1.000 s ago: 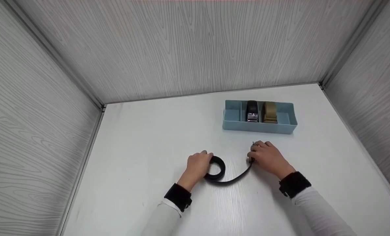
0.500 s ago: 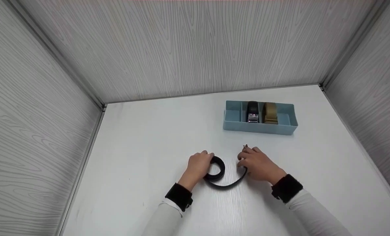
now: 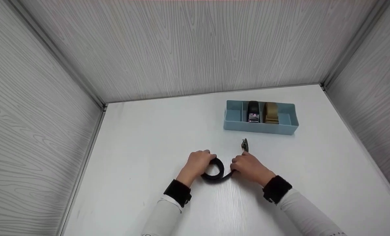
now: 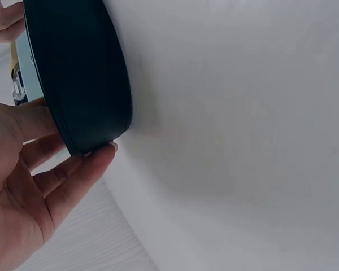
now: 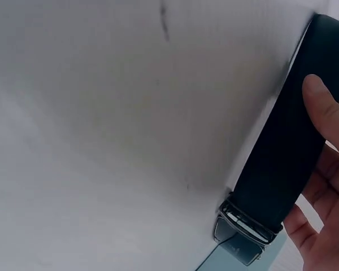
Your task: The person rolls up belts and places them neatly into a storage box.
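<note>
A black belt [image 3: 221,167] stands on its edge on the white table, partly rolled into a ring. My left hand [image 3: 197,162] grips the left side of the roll; in the left wrist view its fingers [image 4: 82,179] curl round the strap's lower edge. To the right, my right hand [image 3: 250,167] holds the loose length of strap close to the roll. In the right wrist view the thumb [image 5: 325,107] presses the strap's face with the other fingers behind it. The metal buckle [image 5: 246,228] sticks out beyond the right hand, pointing toward the back.
Behind the right hand stands a light blue divided box [image 3: 260,127]. A rolled black belt [image 3: 254,107] with a shiny buckle and a rolled tan belt [image 3: 271,111] sit in its middle compartments. Grey wood-grain panels [image 3: 195,49] enclose the table at the back and sides.
My right hand has moved left along the strap toward the roll, shortening the loose stretch between the hands. The buckle now shows beyond its fingers. The left hand has stayed nearly still.
</note>
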`<state>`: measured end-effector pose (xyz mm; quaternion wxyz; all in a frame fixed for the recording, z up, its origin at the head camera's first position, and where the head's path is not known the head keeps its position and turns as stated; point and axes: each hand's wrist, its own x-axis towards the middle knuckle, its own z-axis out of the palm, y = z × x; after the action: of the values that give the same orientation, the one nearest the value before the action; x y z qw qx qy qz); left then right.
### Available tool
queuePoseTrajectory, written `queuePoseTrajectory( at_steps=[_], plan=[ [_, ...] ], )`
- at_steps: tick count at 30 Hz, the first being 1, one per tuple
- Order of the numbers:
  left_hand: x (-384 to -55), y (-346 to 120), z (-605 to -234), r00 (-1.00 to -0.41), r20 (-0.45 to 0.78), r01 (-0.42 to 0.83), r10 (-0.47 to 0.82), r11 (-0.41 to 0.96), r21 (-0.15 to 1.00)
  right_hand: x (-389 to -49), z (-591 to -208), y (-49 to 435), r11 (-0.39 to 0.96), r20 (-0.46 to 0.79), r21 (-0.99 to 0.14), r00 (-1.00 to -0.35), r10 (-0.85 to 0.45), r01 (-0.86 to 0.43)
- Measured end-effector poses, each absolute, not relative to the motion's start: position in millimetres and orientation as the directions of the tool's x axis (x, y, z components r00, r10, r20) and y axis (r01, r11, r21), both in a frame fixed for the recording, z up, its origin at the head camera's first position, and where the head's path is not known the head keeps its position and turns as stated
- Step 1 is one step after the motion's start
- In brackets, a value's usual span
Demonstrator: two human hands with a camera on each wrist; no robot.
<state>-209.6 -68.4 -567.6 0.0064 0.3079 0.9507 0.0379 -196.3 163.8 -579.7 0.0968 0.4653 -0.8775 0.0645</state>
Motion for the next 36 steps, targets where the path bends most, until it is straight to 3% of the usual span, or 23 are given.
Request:
queuePoseTrajectory(
  at_steps=[9,14,23,28,36],
  plan=[
    [-211.2,-65.5,-570.4,-0.744,0.043,0.668,0.667,0.739,0.089,-198.6,-586.1,156.7,0.491,0.303,0.048,-0.456,-0.837,-0.87],
    [-211.7,-63.7,-573.6,-0.8,0.077,0.597,0.595,0.777,0.2,-201.1,-588.2,158.1,0.498,0.326,0.037,-0.461,-0.825,-0.866],
    [-204.0,-56.3,-575.2,-0.953,0.009,0.293,0.304,0.908,0.298,-200.3,-587.1,154.9,0.51,0.326,0.011,-0.479,-0.815,-0.86],
    [-202.5,-51.8,-574.1,-0.962,-0.056,0.238,0.268,0.92,0.312,-200.7,-588.3,154.0,0.511,0.339,0.0,-0.481,-0.809,-0.86],
    [-203.0,-48.9,-570.4,-0.935,-0.061,0.334,0.349,0.926,0.173,-197.8,-585.7,155.3,0.481,0.33,-0.038,-0.465,-0.822,-0.876]
  ],
)
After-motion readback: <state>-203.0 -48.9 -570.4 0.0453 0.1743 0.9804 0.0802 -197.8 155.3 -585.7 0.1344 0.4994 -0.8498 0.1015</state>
